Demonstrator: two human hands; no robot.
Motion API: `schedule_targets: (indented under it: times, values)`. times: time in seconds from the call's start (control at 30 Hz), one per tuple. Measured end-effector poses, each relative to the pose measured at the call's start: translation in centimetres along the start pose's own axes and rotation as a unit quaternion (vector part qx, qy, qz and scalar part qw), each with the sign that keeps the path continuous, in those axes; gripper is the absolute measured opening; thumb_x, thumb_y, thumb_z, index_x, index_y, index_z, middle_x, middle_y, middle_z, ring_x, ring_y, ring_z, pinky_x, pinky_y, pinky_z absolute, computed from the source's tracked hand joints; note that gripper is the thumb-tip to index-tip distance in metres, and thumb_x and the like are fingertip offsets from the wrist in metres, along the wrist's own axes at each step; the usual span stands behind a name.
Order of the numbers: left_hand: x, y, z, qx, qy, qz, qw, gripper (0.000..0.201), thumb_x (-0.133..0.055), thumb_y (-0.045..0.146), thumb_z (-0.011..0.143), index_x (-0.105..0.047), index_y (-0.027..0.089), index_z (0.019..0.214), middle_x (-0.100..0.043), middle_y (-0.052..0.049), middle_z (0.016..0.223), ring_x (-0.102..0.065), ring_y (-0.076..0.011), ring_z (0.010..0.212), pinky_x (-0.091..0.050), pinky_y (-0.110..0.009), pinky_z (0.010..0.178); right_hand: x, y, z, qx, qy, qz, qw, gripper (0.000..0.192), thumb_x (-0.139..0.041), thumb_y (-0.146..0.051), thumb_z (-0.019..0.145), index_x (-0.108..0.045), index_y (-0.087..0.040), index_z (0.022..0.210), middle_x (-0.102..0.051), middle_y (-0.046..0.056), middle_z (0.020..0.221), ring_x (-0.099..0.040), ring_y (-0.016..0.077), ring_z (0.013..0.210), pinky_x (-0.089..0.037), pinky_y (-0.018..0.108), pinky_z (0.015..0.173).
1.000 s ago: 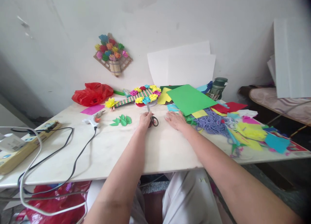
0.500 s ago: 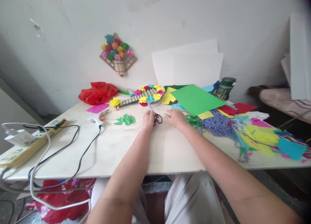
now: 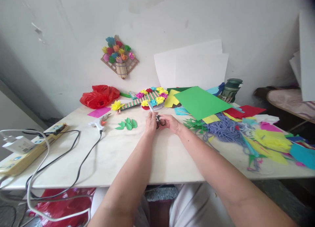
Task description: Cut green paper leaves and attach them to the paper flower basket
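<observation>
Between my hands is a pair of scissors (image 3: 150,107) with dark handles, its blades pointing away from me. My left hand (image 3: 151,123) is closed around the scissors near the pivot. The fingers of my right hand (image 3: 171,123) are curled on the handle loops, partly covering them. Beyond the blades lies a woven, guitar-shaped piece (image 3: 137,101) edged with yellow, pink, red and blue paper flowers. Several cut green paper leaves (image 3: 128,123) rest to the left of my hands.
A glue gun (image 3: 98,122) with a black cord and a power strip (image 3: 36,147) are at the left. Green paper (image 3: 203,102), purple yarn (image 3: 222,128) and mixed scraps cover the right side. A red plastic bag (image 3: 99,96) and dark green jar (image 3: 230,90) stand at the back.
My right hand has moved left from the tabletop onto the scissors' handles. My left hand still holds the scissors. The view has shifted slightly.
</observation>
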State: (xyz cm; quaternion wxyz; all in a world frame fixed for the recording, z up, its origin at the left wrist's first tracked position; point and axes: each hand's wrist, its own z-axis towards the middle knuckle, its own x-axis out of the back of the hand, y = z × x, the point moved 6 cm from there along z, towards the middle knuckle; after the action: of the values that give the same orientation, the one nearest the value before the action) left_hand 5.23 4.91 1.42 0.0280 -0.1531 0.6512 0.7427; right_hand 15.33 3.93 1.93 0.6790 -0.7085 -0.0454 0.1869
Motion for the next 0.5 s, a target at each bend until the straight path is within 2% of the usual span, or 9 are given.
schedule_targets:
  times: [0.13,0.2,0.23,0.27,0.3,0.37,0.4,0.47,0.5]
  values:
    - [-0.7,-0.3,0.6,-0.029,-0.039,0.031,0.998,0.03,-0.045,0.043,0.088,-0.059,0.017,0.084,-0.055,-0.001,0.061,-0.047,-0.0086,0.046,-0.04,-0.019,0.045,0.7,0.0,0.5,0.037,0.097,-0.062,0.993,0.019,-0.06,-0.026,0.072,-0.064,-0.016,0.087,-0.061,-0.001,0.06,-0.054,0.0124,0.049,-0.044,0.024,0.049]
    - [-0.1,-0.3,1.2,-0.05,0.001,-0.001,0.999,0.027,-0.042,0.038,0.09,-0.057,0.017,0.082,-0.061,-0.005,0.079,-0.056,-0.0091,0.058,-0.046,-0.02,0.057,2.0,-0.4,0.4,0.052,0.164,-0.138,0.975,0.018,-0.058,-0.028,0.075,-0.065,-0.017,0.088,-0.062,0.0,0.063,-0.055,0.0132,0.051,-0.045,0.026,0.052]
    - [0.2,-0.3,1.6,-0.056,0.021,-0.021,0.998,0.025,-0.043,0.036,0.09,-0.056,0.017,0.083,-0.062,-0.007,0.089,-0.059,-0.0094,0.066,-0.048,-0.021,0.064,2.8,-0.8,0.2,0.053,0.198,-0.202,0.958,0.019,-0.057,-0.028,0.077,-0.066,-0.017,0.089,-0.063,0.001,0.064,-0.056,0.0143,0.053,-0.045,0.027,0.054]
    - [0.8,-0.5,2.0,-0.044,0.052,-0.036,0.997,0.024,-0.042,0.037,0.091,-0.055,0.017,0.086,-0.061,-0.007,0.095,-0.061,-0.0097,0.068,-0.048,-0.022,0.068,3.7,-1.3,-0.2,0.055,0.235,-0.285,0.928,0.02,-0.056,-0.029,0.078,-0.067,-0.018,0.089,-0.064,0.002,0.065,-0.058,0.0157,0.056,-0.045,0.028,0.057]
    - [1.3,-0.9,2.4,-0.023,0.083,-0.055,0.995,0.022,-0.042,0.037,0.091,-0.054,0.018,0.089,-0.06,-0.008,0.099,-0.061,-0.0099,0.068,-0.049,-0.023,0.069,4.5,-1.9,-0.6,0.056,0.271,-0.379,0.883,0.02,-0.056,-0.031,0.079,-0.069,-0.02,0.09,-0.066,0.004,0.069,-0.06,0.0175,0.064,-0.045,0.029,0.062]
    - [2.3,-1.4,3.0,0.014,0.133,-0.102,0.986,0.02,-0.039,0.036,0.092,-0.05,0.019,0.095,-0.058,-0.008,0.102,-0.062,-0.0101,0.069,-0.049,-0.025,0.071,5.8,-3.2,-1.6,0.049,0.327,-0.547,0.769,0.022,-0.054,-0.031,0.081,-0.07,-0.02,0.092,-0.069,0.008,0.083,-0.062,0.0223,0.082,-0.044,0.032,0.072]
    - [2.6,-1.7,3.2,0.028,0.149,-0.122,0.981,0.018,-0.038,0.035,0.092,-0.049,0.02,0.095,-0.057,-0.007,0.102,-0.063,-0.01,0.07,-0.049,-0.025,0.071,6.2,-3.5,-1.9,0.035,0.336,-0.602,0.723,0.024,-0.051,-0.03,0.083,-0.07,-0.019,0.093,-0.069,0.011,0.089,-0.062,0.0244,0.087,-0.043,0.034,0.074]
    - [2.9,-1.9,3.5,0.051,0.168,-0.146,0.974,0.014,-0.038,0.031,0.092,-0.047,0.02,0.094,-0.057,-0.006,0.099,-0.063,-0.01,0.073,-0.049,-0.024,0.073,6.6,-3.8,-2.4,0.008,0.339,-0.67,0.661,0.03,-0.044,-0.022,0.086,-0.07,-0.015,0.096,-0.067,0.016,0.1,-0.061,0.0256,0.092,-0.042,0.034,0.076]
    - [2.9,-2.0,3.7,0.062,0.174,-0.152,0.971,0.013,-0.039,0.029,0.092,-0.047,0.02,0.093,-0.057,-0.006,0.097,-0.063,-0.0101,0.074,-0.049,-0.024,0.073,6.6,-3.8,-2.5,-0.001,0.334,-0.691,0.641,0.033,-0.039,-0.017,0.087,-0.07,-0.013,0.098,-0.065,0.017,0.104,-0.06,0.0258,0.094,-0.042,0.034,0.076]
